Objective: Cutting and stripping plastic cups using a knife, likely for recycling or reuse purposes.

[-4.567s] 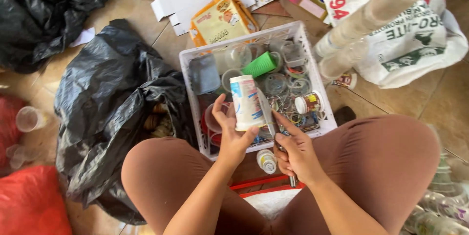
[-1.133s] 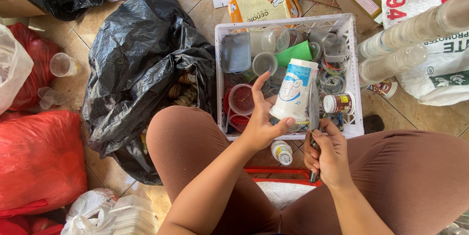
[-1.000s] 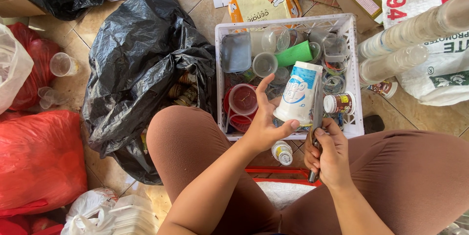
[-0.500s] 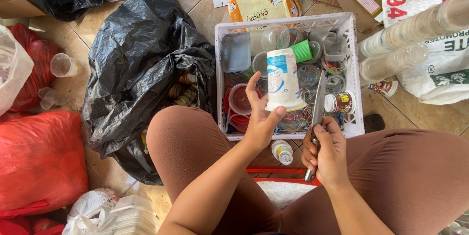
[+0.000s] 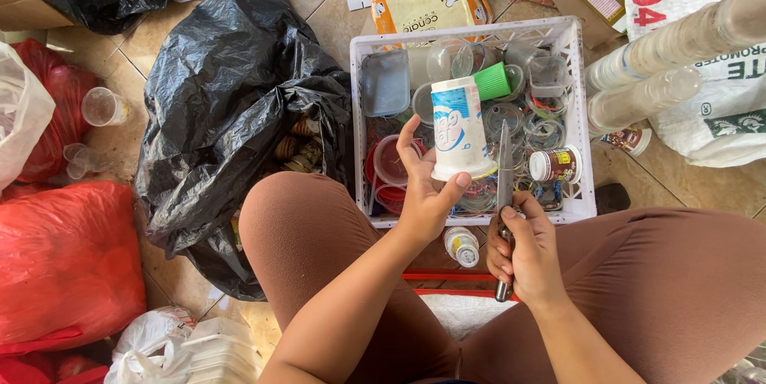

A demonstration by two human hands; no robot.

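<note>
While the white and blue cup point(image 5: 458, 127) stands upside down over the white crate point(image 5: 580, 105), we see the left hand point(image 5: 427, 192) holding it from below, thumb and fingers closed around its rim. Just beside it, the right hand point(image 5: 529, 247) is closed around a knife point(image 5: 504, 192), with the blade pointing up near the cup; whether the blade touches the cup, we cannot tell. The crate holds clear cups, lids and a green cup point(image 5: 492, 81). To the left lies a black plastic bag point(image 5: 231, 97), and further a red bag point(image 5: 64, 264).
</note>
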